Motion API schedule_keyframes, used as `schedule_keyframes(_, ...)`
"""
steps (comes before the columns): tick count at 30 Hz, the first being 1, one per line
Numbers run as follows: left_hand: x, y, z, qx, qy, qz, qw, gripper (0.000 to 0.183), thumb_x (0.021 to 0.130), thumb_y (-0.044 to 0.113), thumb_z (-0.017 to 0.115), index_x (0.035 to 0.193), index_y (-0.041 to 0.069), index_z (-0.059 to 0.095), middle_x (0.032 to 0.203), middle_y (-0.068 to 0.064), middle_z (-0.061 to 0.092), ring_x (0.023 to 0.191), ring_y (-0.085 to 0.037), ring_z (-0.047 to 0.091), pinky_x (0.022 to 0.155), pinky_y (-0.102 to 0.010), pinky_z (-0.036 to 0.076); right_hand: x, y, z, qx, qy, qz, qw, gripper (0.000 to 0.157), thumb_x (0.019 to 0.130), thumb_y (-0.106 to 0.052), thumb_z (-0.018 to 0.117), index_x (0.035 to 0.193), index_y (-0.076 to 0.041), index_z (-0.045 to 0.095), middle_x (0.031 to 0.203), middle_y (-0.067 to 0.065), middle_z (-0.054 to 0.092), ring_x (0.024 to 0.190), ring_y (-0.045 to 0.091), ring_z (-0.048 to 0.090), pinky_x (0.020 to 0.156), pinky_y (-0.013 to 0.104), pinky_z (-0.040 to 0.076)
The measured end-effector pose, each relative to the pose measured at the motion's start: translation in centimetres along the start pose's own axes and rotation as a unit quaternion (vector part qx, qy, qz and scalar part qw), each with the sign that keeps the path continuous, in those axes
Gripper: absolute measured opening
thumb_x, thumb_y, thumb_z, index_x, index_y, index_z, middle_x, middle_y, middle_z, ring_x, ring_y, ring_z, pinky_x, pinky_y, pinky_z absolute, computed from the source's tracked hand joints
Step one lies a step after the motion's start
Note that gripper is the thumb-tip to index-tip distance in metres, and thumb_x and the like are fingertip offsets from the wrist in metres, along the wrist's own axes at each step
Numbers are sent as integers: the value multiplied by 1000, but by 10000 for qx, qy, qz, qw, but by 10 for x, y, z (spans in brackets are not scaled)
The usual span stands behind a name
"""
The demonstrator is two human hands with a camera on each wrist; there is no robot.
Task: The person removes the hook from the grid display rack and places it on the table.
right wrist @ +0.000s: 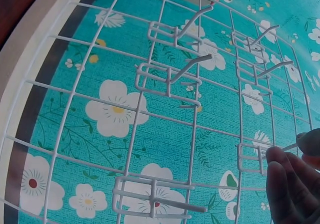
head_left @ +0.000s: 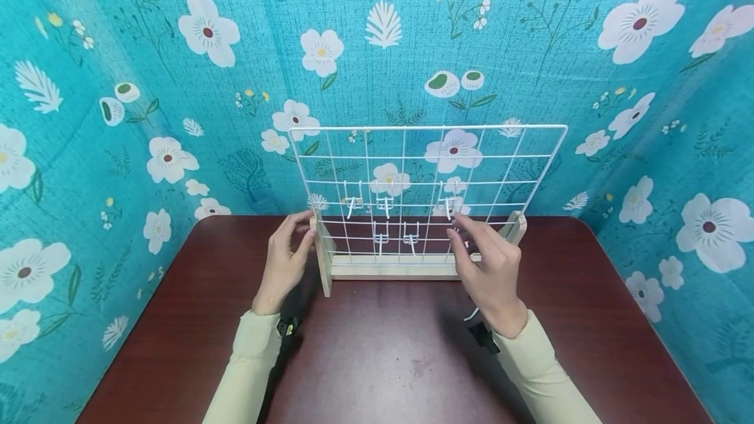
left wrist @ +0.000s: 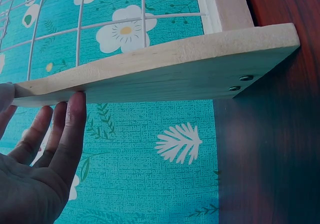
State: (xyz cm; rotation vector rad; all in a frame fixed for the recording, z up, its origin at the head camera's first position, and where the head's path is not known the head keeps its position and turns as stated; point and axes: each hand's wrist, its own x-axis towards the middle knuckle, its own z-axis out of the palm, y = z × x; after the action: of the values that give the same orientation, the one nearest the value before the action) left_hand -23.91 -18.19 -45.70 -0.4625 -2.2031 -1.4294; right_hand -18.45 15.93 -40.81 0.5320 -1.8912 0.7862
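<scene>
A white wire grid panel (head_left: pixel 424 156) stands upright in a wooden stand (head_left: pixel 394 272). My left hand (head_left: pixel 285 260) holds the upper end of the stand's left side piece, the thumb at its edge and the fingertips (left wrist: pixel 76 103) against its outer face. Several white wire hooks hang on the grid, in an upper and a lower row. My right hand (head_left: pixel 489 260) pinches the prong of the upper right hook (right wrist: pixel 252 159) between thumb and fingers. Below it, another hook (right wrist: pixel 152 199) shows in the right wrist view; the hand mostly hides it in the head view.
Under the stand lies a dark red-brown table (head_left: pixel 377 358). Flowered turquoise cloth (head_left: pixel 353 84) rises behind and at both sides. A short curved white piece (head_left: pixel 471 314) shows beside my right wrist. Two dark screw heads (left wrist: pixel 240 82) sit low on the left side piece.
</scene>
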Motion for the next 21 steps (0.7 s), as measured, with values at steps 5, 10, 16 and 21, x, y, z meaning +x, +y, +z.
schedule_keyframes(5,0,-2,0,-29,14,32,10000,31,101,2,65,132,2,65,119,-17,70,96,-25,68,67,-19,60,0,1,1,-7,47,-9,10000,25,88,-2,77,114,1,76,86,17,78,69,24,72,61,35,58)
schedule_keyframes(10,0,-8,-2,-106,-39,112,9999,30,103,8,65,133,7,66,120,-11,71,98,-21,69,67,-25,63,1,0,3,-58,12,7,10000,25,88,-2,78,113,1,76,88,17,79,69,25,72,59,37,57)
schedule_keyframes(16,0,-1,-1,-71,-17,101,9999,31,102,4,64,133,0,65,119,-17,70,98,-25,69,66,-43,65,1,0,5,-130,-37,72,9999,25,88,-3,79,112,2,76,91,18,79,71,28,74,60,39,57)
schedule_keyframes(21,0,-5,-1,-62,15,85,9999,32,101,4,66,133,3,66,120,-15,70,98,-23,69,66,-40,65,2,0,7,-152,-70,102,9998,25,88,-2,79,112,3,76,88,18,78,69,27,73,57,39,58)
